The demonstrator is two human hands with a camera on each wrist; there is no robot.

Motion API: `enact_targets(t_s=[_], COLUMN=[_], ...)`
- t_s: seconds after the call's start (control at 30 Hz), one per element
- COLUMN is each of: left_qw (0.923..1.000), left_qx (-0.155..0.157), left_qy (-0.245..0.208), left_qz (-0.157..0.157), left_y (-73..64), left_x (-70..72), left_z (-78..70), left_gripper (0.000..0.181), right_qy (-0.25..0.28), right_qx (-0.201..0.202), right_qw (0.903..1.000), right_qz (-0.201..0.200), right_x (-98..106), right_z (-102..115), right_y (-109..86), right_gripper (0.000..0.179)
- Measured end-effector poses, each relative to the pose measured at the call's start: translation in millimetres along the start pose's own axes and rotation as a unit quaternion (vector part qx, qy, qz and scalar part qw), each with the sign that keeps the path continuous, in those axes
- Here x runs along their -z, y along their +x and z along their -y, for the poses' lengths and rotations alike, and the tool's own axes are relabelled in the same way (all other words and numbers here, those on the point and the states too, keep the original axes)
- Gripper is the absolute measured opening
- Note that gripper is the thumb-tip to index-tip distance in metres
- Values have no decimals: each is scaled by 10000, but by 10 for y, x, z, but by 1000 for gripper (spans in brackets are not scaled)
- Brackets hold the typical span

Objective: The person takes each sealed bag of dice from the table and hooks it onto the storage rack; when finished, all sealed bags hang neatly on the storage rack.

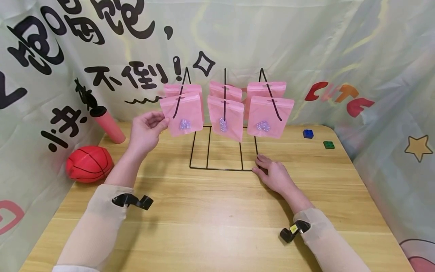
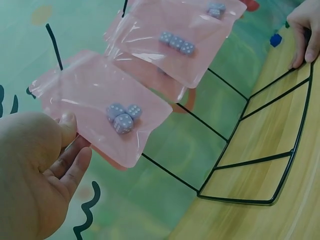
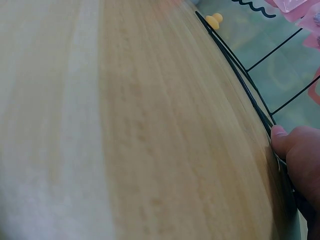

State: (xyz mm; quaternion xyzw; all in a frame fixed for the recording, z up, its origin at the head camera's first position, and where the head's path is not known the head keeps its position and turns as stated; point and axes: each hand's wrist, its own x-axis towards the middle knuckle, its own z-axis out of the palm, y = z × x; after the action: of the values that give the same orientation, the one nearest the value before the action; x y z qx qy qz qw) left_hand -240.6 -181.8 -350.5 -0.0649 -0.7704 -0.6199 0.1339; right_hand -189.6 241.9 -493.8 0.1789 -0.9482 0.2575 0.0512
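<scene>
A black wire display rack (image 1: 208, 151) stands on the table, several pink zip bags hanging from its three prongs, front and back. My left hand (image 1: 147, 130) pinches the left edge of the front left bag (image 1: 171, 107) between thumb and fingers. Inside that bag lie lilac dice with white dots (image 2: 122, 122). The middle bag (image 1: 217, 109) and right bag (image 1: 255, 113) in front hold similar dice; the bags behind are partly hidden. My right hand (image 1: 274, 175) grips the front right corner of the rack's base, thumb on the wire in the right wrist view.
A red toy basketball (image 1: 89, 164) and a pink vase (image 1: 110, 126) stand at the left of the wooden table (image 1: 217, 226). At the back right are a blue toy brick (image 1: 308, 133) and a green brick (image 1: 329, 145). A printed cloth (image 1: 323, 45) hangs behind.
</scene>
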Motion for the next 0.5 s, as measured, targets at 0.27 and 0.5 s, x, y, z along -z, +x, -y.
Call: enact_targets(t_s=[0.27,0.5], left_qw=[9997,9990], left_qx=[-222,-412], left_qy=[22,61], left_qz=[-23,-146], left_y=[-68,-248], left_x=[135,251], left_z=[24,-50], left_gripper=[27,34], right_qy=[-14,25], right_qx=[21,17], right_qw=[10000,10000], right_qz=[-1,31], right_x=[-25,-28], right_z=[1,-13], right_y=[32,34], right_gripper=[50,51])
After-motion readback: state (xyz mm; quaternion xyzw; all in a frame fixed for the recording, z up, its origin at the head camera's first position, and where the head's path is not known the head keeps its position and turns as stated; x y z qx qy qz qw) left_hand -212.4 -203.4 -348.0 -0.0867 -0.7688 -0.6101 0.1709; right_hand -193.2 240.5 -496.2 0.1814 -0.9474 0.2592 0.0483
